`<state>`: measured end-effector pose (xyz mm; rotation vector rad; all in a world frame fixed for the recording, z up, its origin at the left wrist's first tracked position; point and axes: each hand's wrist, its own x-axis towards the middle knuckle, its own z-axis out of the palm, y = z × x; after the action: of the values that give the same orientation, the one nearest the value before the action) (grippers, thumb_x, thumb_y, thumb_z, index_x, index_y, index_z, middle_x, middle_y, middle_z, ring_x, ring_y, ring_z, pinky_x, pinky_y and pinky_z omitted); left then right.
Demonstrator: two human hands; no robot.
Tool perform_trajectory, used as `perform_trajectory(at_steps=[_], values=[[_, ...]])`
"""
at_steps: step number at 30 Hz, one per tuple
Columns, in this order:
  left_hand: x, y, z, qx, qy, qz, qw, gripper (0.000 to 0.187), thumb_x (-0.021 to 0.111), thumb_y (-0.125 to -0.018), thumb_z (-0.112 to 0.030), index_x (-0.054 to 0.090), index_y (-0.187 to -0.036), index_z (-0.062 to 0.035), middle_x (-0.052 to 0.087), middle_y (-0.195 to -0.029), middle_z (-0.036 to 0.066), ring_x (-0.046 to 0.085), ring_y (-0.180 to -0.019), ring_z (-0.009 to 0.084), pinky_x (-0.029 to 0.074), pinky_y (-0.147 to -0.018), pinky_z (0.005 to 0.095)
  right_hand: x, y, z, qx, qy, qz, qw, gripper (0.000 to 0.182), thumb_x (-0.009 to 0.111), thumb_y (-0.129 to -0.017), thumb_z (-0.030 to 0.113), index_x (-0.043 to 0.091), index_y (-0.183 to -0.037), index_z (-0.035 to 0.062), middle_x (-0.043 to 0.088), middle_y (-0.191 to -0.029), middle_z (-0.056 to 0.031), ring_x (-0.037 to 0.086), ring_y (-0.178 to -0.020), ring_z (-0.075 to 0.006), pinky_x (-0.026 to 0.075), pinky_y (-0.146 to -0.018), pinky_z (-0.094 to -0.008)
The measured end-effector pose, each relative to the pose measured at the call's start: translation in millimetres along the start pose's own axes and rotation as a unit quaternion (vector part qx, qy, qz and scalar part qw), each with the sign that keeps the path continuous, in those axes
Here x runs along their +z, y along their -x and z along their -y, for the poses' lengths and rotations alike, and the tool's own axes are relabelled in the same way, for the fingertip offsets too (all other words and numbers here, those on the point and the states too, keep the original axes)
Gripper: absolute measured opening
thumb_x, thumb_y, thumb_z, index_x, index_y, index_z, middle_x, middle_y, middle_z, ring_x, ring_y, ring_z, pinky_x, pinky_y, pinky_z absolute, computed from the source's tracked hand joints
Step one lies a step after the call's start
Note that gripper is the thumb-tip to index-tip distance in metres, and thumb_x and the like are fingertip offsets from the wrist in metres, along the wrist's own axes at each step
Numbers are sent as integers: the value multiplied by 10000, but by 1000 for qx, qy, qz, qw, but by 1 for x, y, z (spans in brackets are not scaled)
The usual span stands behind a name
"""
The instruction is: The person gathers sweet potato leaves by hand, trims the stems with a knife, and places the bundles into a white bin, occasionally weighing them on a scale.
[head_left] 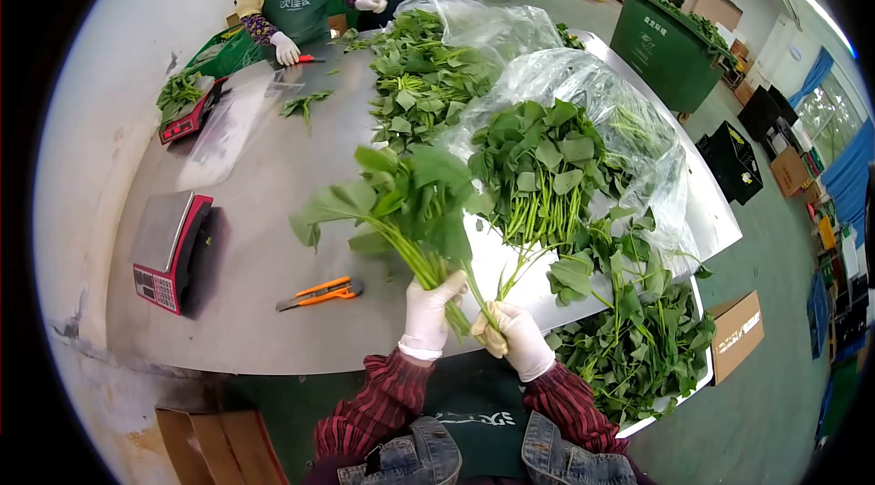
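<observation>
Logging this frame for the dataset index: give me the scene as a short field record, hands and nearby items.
left hand: white-gloved left hand, grip closed on bunch of green leafy stalks
right hand: white-gloved right hand, closed on the stalk ends of the same bunch
surface: grey metal table
nearby tool: orange-handled utility knife, left of the hands
scale: red digital scale with a steel top, far left
loose greens: pile of leafy greens, at the right
co-worker: person in a green apron, at the far end

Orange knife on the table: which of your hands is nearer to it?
Left. The left hand, gripping the greens, is just right of the knife; the right hand is farther right, beyond the left.
</observation>
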<state>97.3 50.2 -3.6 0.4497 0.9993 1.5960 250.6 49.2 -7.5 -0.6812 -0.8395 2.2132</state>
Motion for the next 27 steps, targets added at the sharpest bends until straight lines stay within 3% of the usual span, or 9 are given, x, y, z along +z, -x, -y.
perform_trajectory(at_steps=[2,4,6,11,15,20,22,24,27], values=[[-5,-2,3,-9,8,22,1000,271,705,-744,3,563,-971,-39,595,-815,11,552,-668,96,422,-569,216,7,1,2,4,250,-81,965,351,397,-980,255,580,-823,1,483,-526,14,401,-394,-77,309,-390,-197],[-6,-3,4,2,-23,8,1000,222,666,-770,17,558,-962,-13,584,-795,35,511,-600,108,399,-529,223,1,0,2,5,301,-82,950,337,455,-960,274,596,-845,-9,549,-598,-12,478,-450,-80,368,-431,-208],[-7,0,2,14,-29,11,999,259,678,-754,23,561,-982,-10,590,-810,34,517,-608,105,405,-541,222,-2,-5,8,-113,456,-117,875,331,543,-916,311,587,-857,-11,553,-612,-6,484,-485,-62,392,-464,-202],[-10,6,4,-37,-40,54,997,282,655,-778,5,561,-1044,-10,599,-834,35,552,-661,124,446,-597,247,35,-27,44,-59,374,-196,904,258,622,-858,249,583,-862,-7,560,-619,-13,467,-474,-51,373,-429,-211],[-9,8,9,-46,35,26,998,303,625,-817,-31,538,-1106,1,625,-930,83,618,-805,199,504,-732,319,22,-43,25,-120,296,-250,914,239,626,-857,223,538,-767,19,577,-622,-26,448,-410,-60,339,-384,-206],[-17,4,1,-67,57,36,995,299,616,-818,-10,538,-1105,16,628,-964,96,625,-829,204,516,-739,333,27,-27,30,-126,195,-224,946,213,608,-867,205,557,-800,9,578,-624,-13,460,-435,-56,363,-425,-187],[-13,6,1,-61,43,44,996,304,613,-804,30,543,-1100,20,631,-960,94,623,-830,193,512,-741,311,30,-29,33,-52,286,-218,932,230,617,-861,221,551,-809,7,592,-644,-22,484,-461,-54,372,-432,-182],[-7,8,5,-49,19,40,998,319,609,-789,64,546,-1099,18,636,-941,88,620,-829,179,503,-731,283,22,-40,22,-73,318,-231,917,233,617,-860,221,543,-808,6,577,-610,-24,497,-470,-68,382,-437,-199],[-16,3,21,12,-35,24,999,281,610,-791,62,554,-1060,8,636,-893,79,609,-778,173,492,-687,270,-3,-55,-5,-172,480,-283,812,238,625,-840,203,527,-828,-13,563,-608,-109,548,-528,-200,444,-509,-339]])
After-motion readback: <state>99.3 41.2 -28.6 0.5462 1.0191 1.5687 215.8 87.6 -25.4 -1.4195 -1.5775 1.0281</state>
